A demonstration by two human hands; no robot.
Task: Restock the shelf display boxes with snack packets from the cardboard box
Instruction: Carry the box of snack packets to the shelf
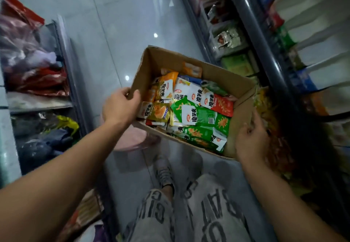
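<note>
Up close, both hands grip the cardboard box by its short ends: the left hand curls over the left wall's top edge, and the right hand clasps the right end flap. Snack packets fill it, and its long axis runs between the hands. The shelf display boxes lie just beyond the right end, nearer the right hand. Open floor stretches farther off.

Shop aisle: 2 stocked racks, left rack & right rack, w/ bagged goods; tile floor between; carton of snack pkts.
</note>
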